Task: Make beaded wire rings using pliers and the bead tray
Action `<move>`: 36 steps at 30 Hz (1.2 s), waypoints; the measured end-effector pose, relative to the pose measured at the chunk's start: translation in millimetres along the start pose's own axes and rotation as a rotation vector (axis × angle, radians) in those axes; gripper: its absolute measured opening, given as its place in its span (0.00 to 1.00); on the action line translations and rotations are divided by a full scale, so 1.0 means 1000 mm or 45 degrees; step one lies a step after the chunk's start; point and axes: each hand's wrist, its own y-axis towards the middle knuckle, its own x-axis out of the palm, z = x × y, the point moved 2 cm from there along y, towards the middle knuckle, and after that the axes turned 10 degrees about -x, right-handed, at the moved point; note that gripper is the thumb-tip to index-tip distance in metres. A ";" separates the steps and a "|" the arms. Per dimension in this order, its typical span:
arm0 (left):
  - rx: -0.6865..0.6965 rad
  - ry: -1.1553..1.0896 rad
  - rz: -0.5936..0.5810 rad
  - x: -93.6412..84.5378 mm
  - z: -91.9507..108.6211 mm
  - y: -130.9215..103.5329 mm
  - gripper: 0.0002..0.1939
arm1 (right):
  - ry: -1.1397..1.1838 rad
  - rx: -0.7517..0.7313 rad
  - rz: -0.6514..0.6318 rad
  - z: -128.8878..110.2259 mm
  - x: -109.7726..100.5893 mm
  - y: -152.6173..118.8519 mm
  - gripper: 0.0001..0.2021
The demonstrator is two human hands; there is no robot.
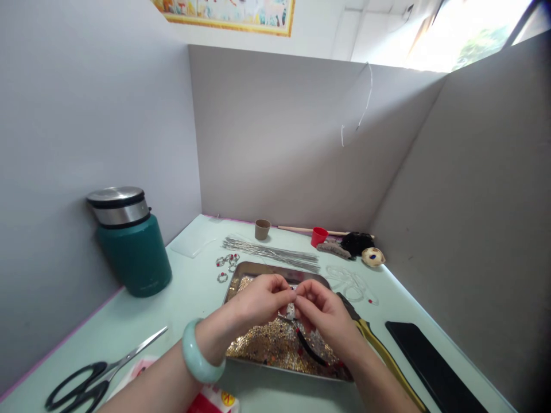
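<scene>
Above a metal tray (253, 267) of gold and silver beads, my left hand (269, 295) and my right hand (321, 307) meet fingertip to fingertip. Both are pinched closed around something too small to make out. A pale green bangle (192, 354) circles my left wrist. Small pliers with black and red handles (307, 347) lie in the tray under my hands. Several beaded rings (222, 277) with red beads rest on the table to the left of the tray, and a bundle of thin metal wires (271, 252) lies behind it.
Black-handled scissors (103, 373) and a green flask (135, 252) stand left. Yellow-handled pliers (387, 358), a black case (430, 364) and clear cord (350, 284) lie right. At the back are a brown cup (262, 229) and a red cup (319, 237). Grey partitions surround the table.
</scene>
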 end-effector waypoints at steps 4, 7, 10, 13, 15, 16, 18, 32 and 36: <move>0.038 -0.127 0.001 -0.002 0.001 0.002 0.09 | 0.009 -0.010 0.098 0.002 0.000 0.001 0.12; 0.061 -0.224 0.028 -0.002 0.004 0.001 0.10 | -0.065 -0.021 0.022 0.005 0.005 -0.001 0.15; 0.032 -0.258 0.048 -0.002 0.007 0.000 0.12 | -0.152 -0.022 -0.023 0.008 0.012 -0.004 0.16; -0.008 -0.300 -0.006 -0.003 0.006 -0.001 0.12 | -0.137 -0.021 0.038 0.012 0.016 -0.005 0.17; -0.027 -0.345 -0.052 -0.003 0.005 -0.001 0.12 | -0.113 -0.032 0.096 0.013 0.016 -0.004 0.16; -0.030 -0.362 -0.069 -0.003 0.005 -0.001 0.12 | -0.107 -0.036 0.117 0.013 0.016 -0.004 0.16; -0.028 -0.383 -0.077 -0.002 0.004 -0.001 0.12 | -0.099 -0.030 0.130 0.013 0.015 -0.004 0.15; -0.025 -0.336 -0.128 -0.004 -0.001 0.001 0.14 | 0.216 0.125 0.076 0.015 0.019 -0.005 0.13; -0.016 -0.355 -0.138 -0.005 0.002 0.001 0.10 | 0.286 0.130 0.114 0.016 0.016 -0.005 0.13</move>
